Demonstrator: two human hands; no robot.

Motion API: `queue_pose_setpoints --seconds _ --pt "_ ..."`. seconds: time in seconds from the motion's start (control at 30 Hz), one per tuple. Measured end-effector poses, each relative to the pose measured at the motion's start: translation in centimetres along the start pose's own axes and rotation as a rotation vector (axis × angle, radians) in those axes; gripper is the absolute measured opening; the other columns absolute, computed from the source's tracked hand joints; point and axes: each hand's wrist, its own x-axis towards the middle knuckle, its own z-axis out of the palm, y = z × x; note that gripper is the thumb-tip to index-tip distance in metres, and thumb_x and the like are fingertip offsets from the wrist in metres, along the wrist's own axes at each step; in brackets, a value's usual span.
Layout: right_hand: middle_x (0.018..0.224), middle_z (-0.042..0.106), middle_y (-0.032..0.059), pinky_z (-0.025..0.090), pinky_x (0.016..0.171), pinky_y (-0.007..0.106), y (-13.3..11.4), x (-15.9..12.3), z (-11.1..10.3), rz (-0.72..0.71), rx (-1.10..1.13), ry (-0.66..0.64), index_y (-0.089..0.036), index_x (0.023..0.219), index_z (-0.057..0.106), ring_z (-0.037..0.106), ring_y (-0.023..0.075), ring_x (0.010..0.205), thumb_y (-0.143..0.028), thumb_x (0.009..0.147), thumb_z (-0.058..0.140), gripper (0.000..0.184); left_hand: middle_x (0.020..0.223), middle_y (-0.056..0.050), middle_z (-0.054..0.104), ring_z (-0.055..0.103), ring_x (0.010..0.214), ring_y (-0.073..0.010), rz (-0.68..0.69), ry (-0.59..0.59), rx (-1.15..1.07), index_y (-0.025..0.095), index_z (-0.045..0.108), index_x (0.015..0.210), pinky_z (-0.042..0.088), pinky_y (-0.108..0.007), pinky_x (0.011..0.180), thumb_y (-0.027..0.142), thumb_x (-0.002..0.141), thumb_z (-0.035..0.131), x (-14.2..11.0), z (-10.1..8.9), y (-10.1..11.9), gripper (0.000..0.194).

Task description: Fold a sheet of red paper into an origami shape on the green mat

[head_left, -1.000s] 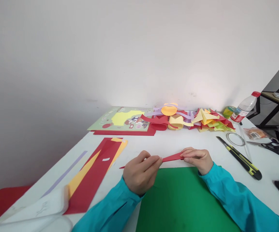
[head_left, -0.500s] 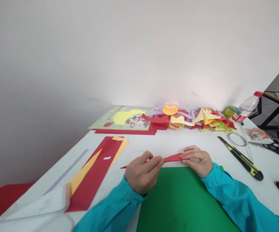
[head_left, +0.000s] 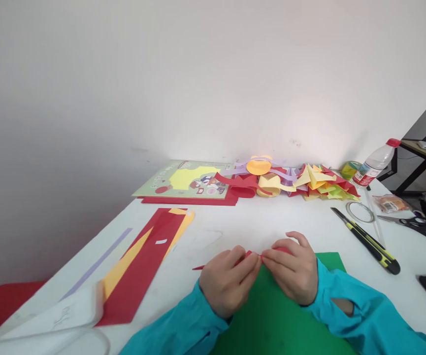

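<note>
Both hands pinch a narrow piece of folded red paper over the far edge of a green sheet. My left hand grips it near the middle, and a thin pointed end of the paper sticks out to the left. Close beside it, my right hand holds the paper between thumb and fingers, the fingertips of both hands nearly touching. Most of the red paper is hidden behind my fingers.
Red and orange paper strips and a purple strip lie left. A paper pad and folded paper shapes line the wall. On the right are a utility knife, tape roll, scissors and bottle.
My right hand has moved left and slightly nearer me along the red paper, closing up to my left hand. The left hand has come slightly right and nearer.
</note>
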Motion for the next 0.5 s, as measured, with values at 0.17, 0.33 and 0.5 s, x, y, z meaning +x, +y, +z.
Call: queue_pose_setpoints --seconds 0.17,0.33,0.5 --pt "0.083 0.070 0.0005 0.038 0.085 0.040 -0.5 -0.4 0.1 -0.051 -0.123 0.015 -0.014 0.083 0.063 0.058 0.0155 0.079 -0.010 0.081 0.054 0.010 0.066 -0.005 0.060 0.042 0.056 -0.0140 -0.016 -0.020 -0.014 0.010 0.060 0.082 0.041 -0.027 0.045 0.007 0.079 0.046 0.1 0.0 0.4 0.015" --pt "0.084 0.070 0.0022 0.037 0.087 0.042 0.3 -0.8 -0.1 -0.071 -0.166 0.028 -0.015 0.084 0.063 0.059 0.0177 0.082 -0.009 0.081 0.051 0.013 0.067 -0.005 0.061 0.042 0.056 -0.0140 -0.026 0.007 -0.005 0.011 0.059 0.082 0.042 -0.028 0.048 0.005 0.078 0.046 0.3 -0.3 -0.2 0.015" --pt "0.084 0.070 0.0027 0.037 0.085 0.044 1.9 -1.1 -0.2 -0.048 -0.194 0.028 -0.017 0.086 0.061 0.059 0.0187 0.082 -0.006 0.076 0.052 0.018 0.063 -0.005 0.058 0.042 0.057 -0.0150 -0.049 0.000 0.007 0.012 0.058 0.080 0.042 -0.028 0.049 0.003 0.075 0.047 0.6 -0.8 -1.4 0.015"
